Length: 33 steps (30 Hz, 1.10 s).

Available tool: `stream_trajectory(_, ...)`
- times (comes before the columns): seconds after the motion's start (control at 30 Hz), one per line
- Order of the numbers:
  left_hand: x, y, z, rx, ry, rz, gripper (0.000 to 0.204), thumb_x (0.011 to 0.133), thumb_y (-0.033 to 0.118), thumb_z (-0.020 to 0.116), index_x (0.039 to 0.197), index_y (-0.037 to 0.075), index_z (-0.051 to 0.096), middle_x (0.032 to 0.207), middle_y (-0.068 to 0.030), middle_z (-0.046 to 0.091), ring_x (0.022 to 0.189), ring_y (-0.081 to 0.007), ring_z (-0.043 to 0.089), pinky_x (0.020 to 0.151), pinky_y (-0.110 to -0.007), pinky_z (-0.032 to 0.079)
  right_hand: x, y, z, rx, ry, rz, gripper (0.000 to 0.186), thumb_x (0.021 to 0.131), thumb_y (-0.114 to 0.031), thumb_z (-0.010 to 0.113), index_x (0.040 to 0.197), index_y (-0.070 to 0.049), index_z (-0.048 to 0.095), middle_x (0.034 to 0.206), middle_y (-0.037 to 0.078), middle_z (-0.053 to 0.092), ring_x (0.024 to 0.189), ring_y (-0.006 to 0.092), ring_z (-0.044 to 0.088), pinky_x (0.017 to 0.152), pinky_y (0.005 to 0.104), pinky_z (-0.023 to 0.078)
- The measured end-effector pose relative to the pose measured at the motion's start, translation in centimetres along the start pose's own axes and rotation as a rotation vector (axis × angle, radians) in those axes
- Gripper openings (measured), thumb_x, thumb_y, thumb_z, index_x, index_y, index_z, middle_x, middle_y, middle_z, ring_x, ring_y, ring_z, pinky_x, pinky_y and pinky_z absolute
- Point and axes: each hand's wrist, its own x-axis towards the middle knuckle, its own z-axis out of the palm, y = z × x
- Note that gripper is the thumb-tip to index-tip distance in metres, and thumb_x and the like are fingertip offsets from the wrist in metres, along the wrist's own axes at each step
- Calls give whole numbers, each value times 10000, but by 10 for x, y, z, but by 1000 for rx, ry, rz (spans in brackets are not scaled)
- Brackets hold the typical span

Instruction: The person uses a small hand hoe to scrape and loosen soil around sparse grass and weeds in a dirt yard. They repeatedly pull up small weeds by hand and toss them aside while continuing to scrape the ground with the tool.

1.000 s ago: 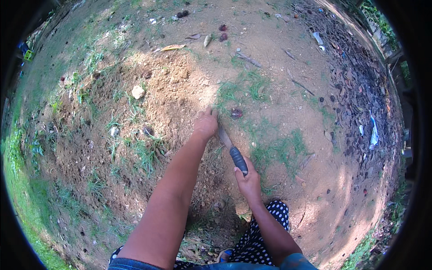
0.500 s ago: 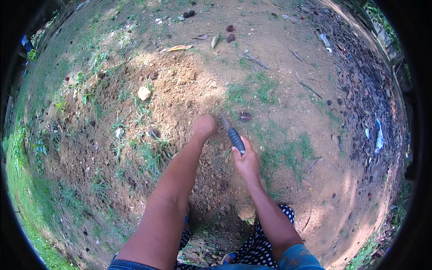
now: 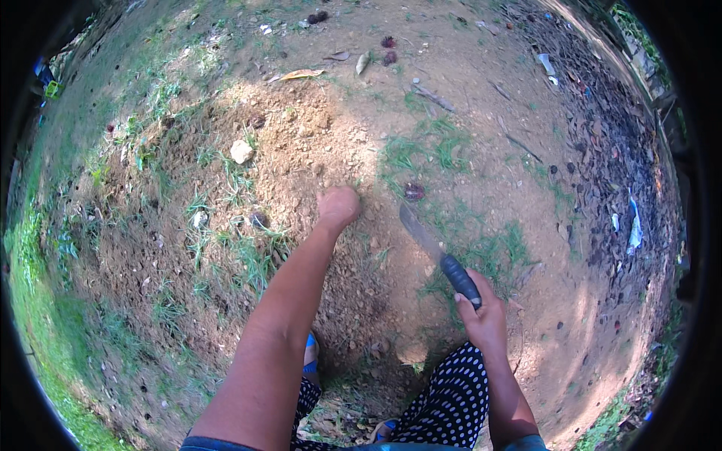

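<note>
My right hand (image 3: 485, 312) is wrapped round the dark ribbed handle of a garden trowel (image 3: 460, 279). The trowel's grey metal blade points up and left, its tip just below a dark reddish spiky husk (image 3: 414, 192). Down against the loose brown soil (image 3: 301, 161) is my left hand (image 3: 338, 205), fingers curled in. Its fingertips are mostly hidden, so whatever they grip does not show. A gap of bare ground lies between the left hand and the blade.
A pale stone (image 3: 241, 152) sits in the dug soil at left, near grass tufts (image 3: 256, 255). Small sticks (image 3: 434, 98) and a curled dry leaf (image 3: 301, 74) lie farther off. Dark leaf litter and a plastic scrap (image 3: 635, 225) line the right side. My feet are close below.
The trowel has swung away from the soil beside my left hand, moving right and nearer to me with my right hand. My left hand stays low at nearly the same spot.
</note>
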Motion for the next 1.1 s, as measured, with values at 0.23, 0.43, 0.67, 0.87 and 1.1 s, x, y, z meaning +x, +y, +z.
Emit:
stream_trajectory(0.23,-26,11,-5,-41,214,144,364,907,229,430,1248,127,509,1249,-143,518,1203,-318,475,994,-570,323,10,3,90,-17,-39,178,477,835,-206,637,1272,-78,494,909,210,648,760,271,661,708,333,504)
stream_trajectory(0.43,-14,5,25,69,0,124,333,933,192,320,1137,88,563,1109,-162,622,1044,-367,586,897,-497,437,-3,1,16,87,-55,62,439,819,-147,650,1240,-79,546,1011,152,672,860,170,661,754,285,491)
stream_trajectory(0.67,-26,2,28,-124,83,110,319,915,182,343,996,35,614,1057,-203,637,1009,-363,602,881,-452,453,27,-21,11,-168,-129,167,405,822,-190,634,1212,-104,567,847,197,658,775,279,676,694,349,505)
stream_trajectory(0.87,-14,4,18,-151,42,94,285,846,153,421,1053,81,603,1028,-204,646,954,-384,620,830,-462,483,45,48,69,210,-25,13,445,848,-252,627,1251,-90,534,744,115,645,551,223,618,532,348,482)
stream_trajectory(1.1,0,-16,11,97,-65,115,349,841,175,416,1113,107,622,1051,-208,642,976,-364,622,851,-446,490,1,-2,-4,348,-67,371,443,832,-144,645,1262,-100,549,753,61,634,509,135,586,463,258,459)
